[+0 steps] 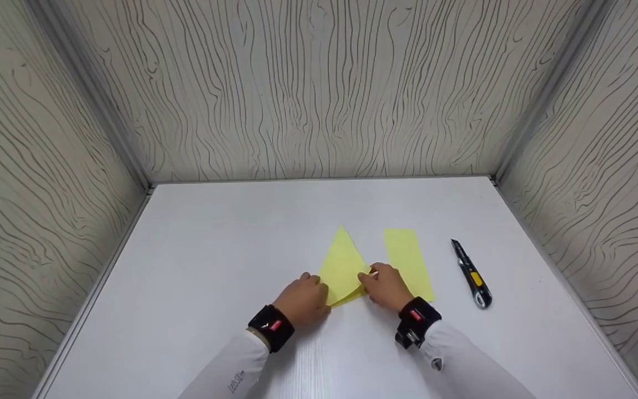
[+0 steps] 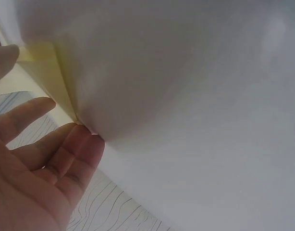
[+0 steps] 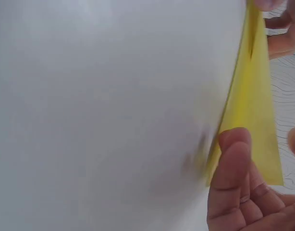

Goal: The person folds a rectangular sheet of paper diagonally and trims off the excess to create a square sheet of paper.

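A yellow sheet of paper [image 1: 343, 267], folded into a triangle with its point facing away, lies between the two hands. My left hand [image 1: 303, 299] rests at its near left corner; in the left wrist view the fingertips [image 2: 92, 139] press down by the paper's narrow tip, fairly straight, the thumb apart from them. At the opposite corner my right hand [image 1: 386, 286] pinches the raised upper layer between thumb and fingers. A gap shows under that layer along the near edge. The right wrist view has curled fingers [image 3: 234, 159] at the paper's edge [image 3: 255, 106].
A yellow paper strip [image 1: 409, 260] lies just beyond the right hand, which overlaps its lower left side. Farther right is a black utility knife [image 1: 472, 275] with a yellow slider. The white table [image 1: 214, 238] meets wood-patterned panels [image 1: 319, 88] at the back and sides.
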A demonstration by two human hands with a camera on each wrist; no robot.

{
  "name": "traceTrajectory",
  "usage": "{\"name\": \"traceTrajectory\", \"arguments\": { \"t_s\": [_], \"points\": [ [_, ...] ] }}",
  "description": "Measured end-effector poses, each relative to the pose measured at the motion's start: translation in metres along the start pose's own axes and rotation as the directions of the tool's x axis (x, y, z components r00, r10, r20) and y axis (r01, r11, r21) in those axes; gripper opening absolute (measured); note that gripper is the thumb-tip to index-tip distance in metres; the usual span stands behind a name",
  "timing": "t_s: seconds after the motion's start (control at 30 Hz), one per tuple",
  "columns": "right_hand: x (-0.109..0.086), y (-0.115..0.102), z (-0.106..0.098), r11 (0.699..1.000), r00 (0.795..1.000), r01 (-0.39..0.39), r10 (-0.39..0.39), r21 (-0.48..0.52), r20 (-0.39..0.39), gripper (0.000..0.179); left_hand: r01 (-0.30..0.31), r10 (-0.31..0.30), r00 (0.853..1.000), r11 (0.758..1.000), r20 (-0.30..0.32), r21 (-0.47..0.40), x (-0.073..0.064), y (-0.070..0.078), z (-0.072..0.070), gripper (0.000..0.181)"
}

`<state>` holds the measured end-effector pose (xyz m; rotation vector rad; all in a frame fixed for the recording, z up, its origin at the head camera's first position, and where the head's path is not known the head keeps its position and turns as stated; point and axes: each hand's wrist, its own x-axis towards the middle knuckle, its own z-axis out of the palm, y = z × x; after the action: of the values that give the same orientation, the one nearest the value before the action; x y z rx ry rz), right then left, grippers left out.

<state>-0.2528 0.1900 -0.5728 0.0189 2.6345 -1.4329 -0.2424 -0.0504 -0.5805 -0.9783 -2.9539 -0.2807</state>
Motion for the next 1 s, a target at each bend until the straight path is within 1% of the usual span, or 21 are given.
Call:
{"name": "traceTrajectory", "arguments": {
  "t_s": [0.1, 0.23, 0.33, 0.43, 0.57, 0.67, 0.73, 0.77, 0.8, 0.83, 0.87, 0.9, 0.93, 1.0],
  "points": [
    [0.001, 0.000, 0.000, 0.995, 0.998, -0.069, 0.067, 0.072, 0.019, 0.032, -0.002, 0.002, 1.000, 1.000, 0.006, -0.004, -0.001, 0.001, -0.001, 0.019],
    [0.004, 0.001, -0.003, 0.988, 0.992, -0.120, 0.117, 0.096, 0.035, 0.037, -0.009, 0.010, 1.000, 1.000, 0.020, -0.023, -0.001, 0.001, -0.001, 0.012],
    [0.008, 0.004, -0.006, 0.984, 0.990, -0.141, 0.138, 0.108, 0.036, 0.044, -0.023, 0.024, 0.999, 0.999, 0.025, -0.038, -0.001, 0.001, -0.002, 0.006],
    [0.011, 0.007, -0.008, 0.989, 0.992, -0.125, 0.125, 0.078, 0.009, 0.048, -0.034, 0.036, 0.999, 0.998, 0.037, -0.053, -0.001, 0.001, -0.003, 0.009],
    [0.012, 0.009, -0.009, 0.996, 0.997, -0.079, 0.079, 0.047, -0.010, 0.045, -0.032, 0.037, 0.997, 0.996, 0.061, -0.083, -0.001, 0.000, -0.005, 0.014],
    [0.010, 0.007, -0.009, 0.993, 0.997, -0.073, 0.073, 0.092, -0.001, 0.043, -0.018, 0.028, 0.996, 0.993, 0.082, -0.116, 0.000, -0.002, -0.005, 0.019],
    [0.008, 0.004, -0.009, 0.987, 0.997, -0.074, 0.073, 0.141, 0.012, 0.043, 0.008, 0.006, 0.996, 0.986, 0.086, -0.166, 0.000, -0.004, -0.004, 0.029],
    [0.007, 0.002, -0.010, 0.984, 0.997, -0.071, 0.069, 0.166, 0.015, 0.043, 0.027, -0.010, 0.997, 0.978, 0.082, -0.207, 0.001, -0.005, -0.004, 0.036],
    [0.007, -0.001, -0.011, 0.978, 0.998, -0.070, 0.068, 0.194, 0.018, 0.042, 0.049, -0.031, 0.996, 0.966, 0.078, -0.254, 0.001, -0.007, -0.003, 0.042],
    [0.006, -0.003, -0.012, 0.975, 0.998, -0.060, 0.056, 0.216, 0.022, 0.042, 0.074, -0.056, 0.996, 0.948, 0.066, -0.310, 0.001, -0.008, -0.004, 0.049],
    [0.006, -0.006, -0.013, 0.970, 0.999, -0.052, 0.046, 0.238, 0.027, 0.041, 0.102, -0.086, 0.994, 0.921, 0.060, -0.376, 0.002, -0.010, -0.004, 0.055],
    [0.005, -0.008, -0.015, 0.965, 0.999, -0.043, 0.036, 0.260, 0.033, 0.040, 0.132, -0.120, 0.991, 0.885, 0.055, -0.446, 0.002, -0.011, -0.005, 0.058],
    [0.005, -0.011, -0.017, 0.961, 0.999, -0.027, 0.018, 0.274, 0.036, 0.039, 0.160, -0.152, 0.987, 0.844, 0.056, -0.512, 0.003, -0.012, -0.006, 0.060],
    [0.003, -0.017, -0.021, 0.957, 0.999, -0.005, -0.005, 0.290, 0.034, 0.039, 0.211, -0.212, 0.974, 0.744, 0.076, -0.634, 0.004, -0.015, -0.010, 0.059]
  ]
}}
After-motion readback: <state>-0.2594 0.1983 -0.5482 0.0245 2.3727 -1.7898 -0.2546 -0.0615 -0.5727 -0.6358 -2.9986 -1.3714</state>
